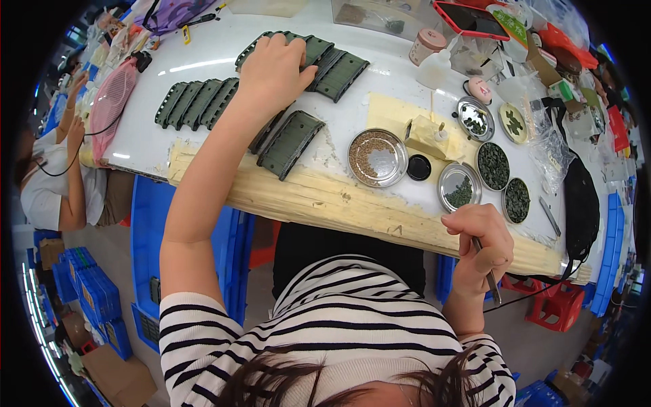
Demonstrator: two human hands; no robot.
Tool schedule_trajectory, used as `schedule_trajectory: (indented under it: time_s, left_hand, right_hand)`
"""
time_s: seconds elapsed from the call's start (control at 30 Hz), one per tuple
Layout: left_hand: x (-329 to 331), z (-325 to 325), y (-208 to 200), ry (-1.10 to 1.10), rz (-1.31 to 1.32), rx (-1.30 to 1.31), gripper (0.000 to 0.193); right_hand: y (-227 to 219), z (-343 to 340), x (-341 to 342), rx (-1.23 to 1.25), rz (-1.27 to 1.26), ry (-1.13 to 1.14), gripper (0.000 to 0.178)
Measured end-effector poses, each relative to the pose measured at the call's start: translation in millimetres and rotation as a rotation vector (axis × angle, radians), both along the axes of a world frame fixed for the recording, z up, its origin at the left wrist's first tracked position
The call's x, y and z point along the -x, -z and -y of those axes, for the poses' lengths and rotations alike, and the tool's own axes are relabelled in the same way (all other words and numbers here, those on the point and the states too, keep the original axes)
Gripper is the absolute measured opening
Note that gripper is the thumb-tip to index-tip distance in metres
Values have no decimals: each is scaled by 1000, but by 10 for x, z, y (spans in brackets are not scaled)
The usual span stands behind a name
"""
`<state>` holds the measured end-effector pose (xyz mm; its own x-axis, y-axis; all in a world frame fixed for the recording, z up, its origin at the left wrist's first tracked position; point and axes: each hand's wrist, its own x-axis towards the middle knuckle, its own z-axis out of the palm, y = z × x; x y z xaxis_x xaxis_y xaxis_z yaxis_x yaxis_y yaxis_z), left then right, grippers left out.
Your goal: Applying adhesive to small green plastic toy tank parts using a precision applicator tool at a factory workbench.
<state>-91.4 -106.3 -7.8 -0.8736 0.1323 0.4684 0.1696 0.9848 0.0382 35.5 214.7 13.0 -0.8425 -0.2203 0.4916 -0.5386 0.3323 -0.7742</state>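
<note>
My left hand (274,71) reaches to the far side of the table, its fingers bent over a dark green rectangular part (305,42) in a row; the fingertips are partly hidden. More green parts (196,103) lie side by side to its left. Nearer the table edge, one green part (291,144) lies at a slant, overlapping another. Close to my body, over the front edge, my right hand (483,245) is closed round a slim grey metal tool (493,285) pointing down. Just beyond that hand is a round tin (468,174) with small green bits.
Nearby are a tin of brown grains (377,157), a black lid (419,167), dark green granule tins (493,165) and a yellow wrapped block (428,140). A red-framed tablet (470,20) lies at the back. Blue crates (150,254) stand left below; another person (64,180) sits left.
</note>
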Motion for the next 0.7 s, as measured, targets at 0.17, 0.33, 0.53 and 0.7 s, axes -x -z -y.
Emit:
schedule_trajectory:
  time_s: [0.17,0.33,0.53,0.7]
  left_hand:
    - [8,-59,-26,59,-133,85,21]
    - [-593,-458,-264,169,-232,-218,23]
    - [-1405,-984,35,589,-197,-463,43]
    - [-1634,-1211,11,587,343,-1830,100]
  right_hand:
    - [26,-21,9,21,16,-21,73]
    - [166,95,156,67,-25,-159,36]
    - [207,385,105,224,393,-250,28]
    - [-40,229,120,56,428,-385,24]
